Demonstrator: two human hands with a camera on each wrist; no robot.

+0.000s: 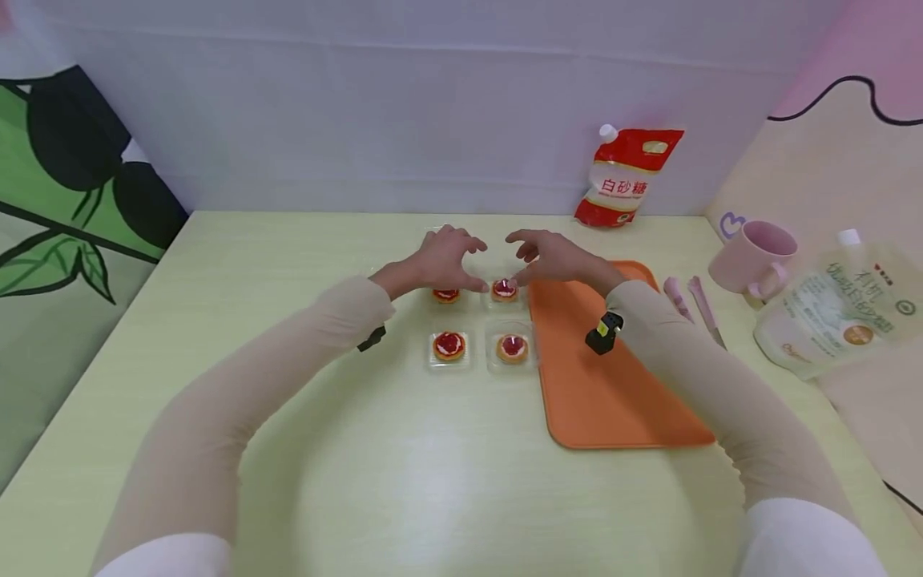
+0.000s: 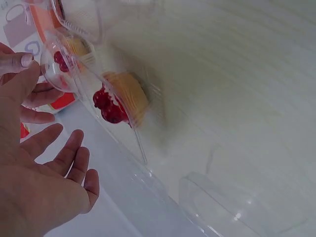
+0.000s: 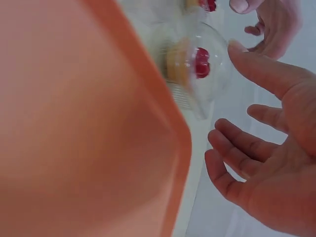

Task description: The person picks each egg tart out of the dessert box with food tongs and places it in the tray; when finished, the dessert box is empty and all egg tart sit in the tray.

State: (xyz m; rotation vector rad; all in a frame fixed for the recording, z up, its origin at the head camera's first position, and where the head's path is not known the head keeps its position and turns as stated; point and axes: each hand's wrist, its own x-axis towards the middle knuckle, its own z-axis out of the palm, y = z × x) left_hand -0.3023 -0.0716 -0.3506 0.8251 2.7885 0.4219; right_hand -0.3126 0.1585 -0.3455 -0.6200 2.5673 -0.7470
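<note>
Several small tarts topped with red fruit sit in clear plastic boxes, among them a front left tart point(image 1: 449, 346) and a front right tart point(image 1: 513, 349). My left hand point(image 1: 443, 260) hovers over the back left tart point(image 1: 446, 296), fingers loosely bent and holding nothing. Facing it, my right hand point(image 1: 555, 256) has its fingers spread beside the back right tart point(image 1: 505, 290). In the right wrist view, the right thumb lies right at the clear domed lid point(image 3: 217, 64) over that tart. An upturned clear lid point(image 2: 222, 202) shows in the left wrist view.
An orange tray point(image 1: 613, 401) lies under my right forearm. Right of it are pink-handled utensils point(image 1: 701, 303), a pink mug point(image 1: 750, 260) and a pale spouted pouch point(image 1: 829, 312). A red and white sugar bag point(image 1: 620, 180) stands against the back wall.
</note>
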